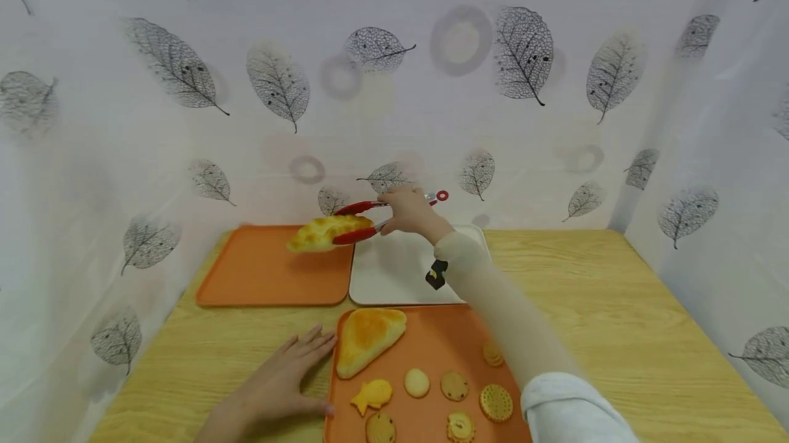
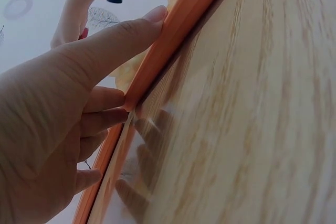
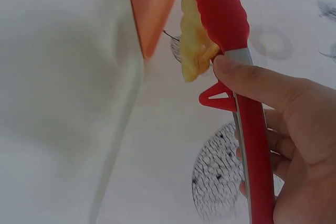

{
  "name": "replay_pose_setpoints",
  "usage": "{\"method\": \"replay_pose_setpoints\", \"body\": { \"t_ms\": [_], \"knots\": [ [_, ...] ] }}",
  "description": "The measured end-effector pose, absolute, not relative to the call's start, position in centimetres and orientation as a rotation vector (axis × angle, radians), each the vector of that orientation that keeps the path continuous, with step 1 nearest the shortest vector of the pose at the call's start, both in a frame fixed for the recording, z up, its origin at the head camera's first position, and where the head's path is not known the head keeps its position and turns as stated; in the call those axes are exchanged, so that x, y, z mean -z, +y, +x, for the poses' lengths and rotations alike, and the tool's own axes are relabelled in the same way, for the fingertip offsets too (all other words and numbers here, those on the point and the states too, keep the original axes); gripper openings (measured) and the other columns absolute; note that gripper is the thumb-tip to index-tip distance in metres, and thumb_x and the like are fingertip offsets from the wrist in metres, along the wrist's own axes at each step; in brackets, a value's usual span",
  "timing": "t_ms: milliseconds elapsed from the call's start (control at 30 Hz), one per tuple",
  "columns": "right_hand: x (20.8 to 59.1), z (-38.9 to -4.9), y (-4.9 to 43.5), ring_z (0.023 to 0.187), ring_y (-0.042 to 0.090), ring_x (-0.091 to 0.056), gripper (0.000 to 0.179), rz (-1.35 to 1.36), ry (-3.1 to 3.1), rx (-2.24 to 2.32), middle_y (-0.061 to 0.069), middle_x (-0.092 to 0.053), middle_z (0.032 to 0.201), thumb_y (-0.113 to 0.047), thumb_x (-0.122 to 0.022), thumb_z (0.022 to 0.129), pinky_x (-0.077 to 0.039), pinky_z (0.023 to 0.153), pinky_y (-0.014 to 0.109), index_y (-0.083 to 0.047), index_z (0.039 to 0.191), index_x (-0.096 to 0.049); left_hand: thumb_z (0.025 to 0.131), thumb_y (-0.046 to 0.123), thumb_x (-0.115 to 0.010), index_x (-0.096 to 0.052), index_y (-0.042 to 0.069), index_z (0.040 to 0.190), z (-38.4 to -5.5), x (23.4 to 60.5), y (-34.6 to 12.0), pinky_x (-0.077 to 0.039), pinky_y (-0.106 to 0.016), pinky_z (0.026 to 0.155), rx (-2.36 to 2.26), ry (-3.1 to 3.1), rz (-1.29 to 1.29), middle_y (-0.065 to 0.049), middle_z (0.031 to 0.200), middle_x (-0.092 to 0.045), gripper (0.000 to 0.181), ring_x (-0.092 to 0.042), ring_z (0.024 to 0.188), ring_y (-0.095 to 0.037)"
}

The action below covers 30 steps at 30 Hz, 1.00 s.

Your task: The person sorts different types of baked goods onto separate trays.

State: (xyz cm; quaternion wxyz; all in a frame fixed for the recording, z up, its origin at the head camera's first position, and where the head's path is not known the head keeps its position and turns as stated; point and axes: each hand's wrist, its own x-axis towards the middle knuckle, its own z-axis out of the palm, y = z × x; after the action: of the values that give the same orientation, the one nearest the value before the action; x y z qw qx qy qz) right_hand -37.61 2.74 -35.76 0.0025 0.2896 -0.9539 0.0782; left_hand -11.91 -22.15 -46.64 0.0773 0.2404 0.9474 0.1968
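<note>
My right hand (image 1: 409,211) grips a pair of red-tipped tongs (image 3: 254,150). Between the tong heads is a long golden bread (image 1: 317,232), held above the right part of the back-left orange tray (image 1: 265,272). With fingers spread, my left hand (image 1: 280,378) touches the left edge of the front orange tray (image 1: 431,333). In the left wrist view its thumb and fingertips rest against that tray's rim (image 2: 176,30). A triangular bread (image 1: 368,339) lies in the front tray's far left corner, close to the left fingertips.
A white tray (image 1: 394,272) stands right of the back orange tray, partly under my right arm. Several cookies lie on the front tray, among them a fish-shaped one (image 1: 372,395) and an oval one (image 1: 496,402). A leaf-patterned curtain (image 1: 382,114) surrounds the wooden table (image 1: 647,333).
</note>
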Motion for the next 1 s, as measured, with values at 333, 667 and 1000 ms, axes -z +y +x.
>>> {"method": "replay_pose_setpoints", "body": {
  "t_ms": [333, 667, 1000],
  "knots": [
    [37.6, -38.5, -1.7, 0.133, 0.028, -0.046, 0.072, 0.86, -3.038, -0.127, 0.005, -0.055, 0.141, -0.045, -0.08, 0.077, -0.029, 0.113, 0.063, -0.018, 0.139, -0.055, 0.071, 0.08, -0.06, -0.038, 0.014, 0.151, -11.8, 46.7, -22.2, -0.022, -0.057, 0.118, -0.586, 2.849, 0.717, -0.002, 0.157, -0.037, 0.105, -0.023, 0.15, -0.028],
    [38.9, -38.4, -4.1, 0.118, 0.027, -0.054, 0.059, 0.754, -3.085, -0.18, 0.004, -0.061, 0.118, -0.041, -0.083, 0.075, -0.032, 0.111, 0.062, -0.014, 0.123, -0.065, 0.071, 0.079, -0.061, -0.04, 0.014, 0.15, -11.9, 46.8, -22.3, -0.024, -0.058, 0.117, -0.592, 2.842, 0.727, -0.003, 0.156, -0.039, 0.105, -0.024, 0.15, -0.029],
    [39.4, -37.9, -5.0, 0.116, 0.027, -0.051, 0.058, 0.713, -3.139, -0.251, 0.005, -0.061, 0.119, -0.041, -0.084, 0.074, -0.039, 0.103, 0.053, -0.014, 0.122, -0.065, 0.072, 0.079, -0.061, -0.038, 0.015, 0.151, -12.0, 46.7, -22.3, -0.022, -0.058, 0.118, -0.603, 2.819, 0.701, -0.003, 0.157, -0.038, 0.104, -0.022, 0.15, -0.029]
  ]
}}
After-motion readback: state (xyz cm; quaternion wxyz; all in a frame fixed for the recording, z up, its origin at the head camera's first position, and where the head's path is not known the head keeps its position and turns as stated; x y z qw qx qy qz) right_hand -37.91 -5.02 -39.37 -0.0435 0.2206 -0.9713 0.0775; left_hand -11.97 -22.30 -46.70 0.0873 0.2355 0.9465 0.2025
